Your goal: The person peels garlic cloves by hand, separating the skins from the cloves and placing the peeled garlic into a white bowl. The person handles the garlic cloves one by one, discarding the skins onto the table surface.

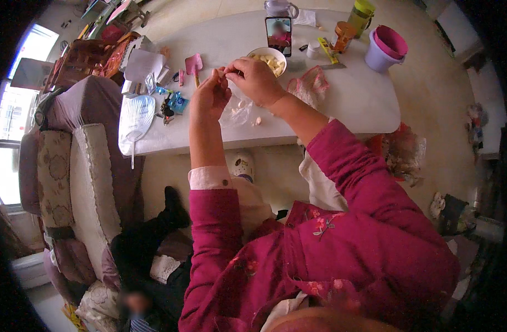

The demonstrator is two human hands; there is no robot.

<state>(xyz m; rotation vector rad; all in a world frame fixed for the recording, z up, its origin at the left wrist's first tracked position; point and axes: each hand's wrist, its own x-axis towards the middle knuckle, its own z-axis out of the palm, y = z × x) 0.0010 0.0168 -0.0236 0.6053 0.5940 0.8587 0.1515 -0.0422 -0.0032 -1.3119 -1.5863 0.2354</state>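
Beige floor, patterned sofa [71, 182] left – bright window [10, 110] behind.

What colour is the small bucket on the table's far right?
The bucket is lilac with a pink rim, seen in the head view.

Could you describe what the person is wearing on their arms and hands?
Both arms wear loose magenta sleeves with a small floral pattern, pushed up toward the elbows. At the left sleeve a pale pink inner cuff with a small dark button shows. The right sleeve ends mid-forearm. The left hand and right hand are bare: no gloves visible.
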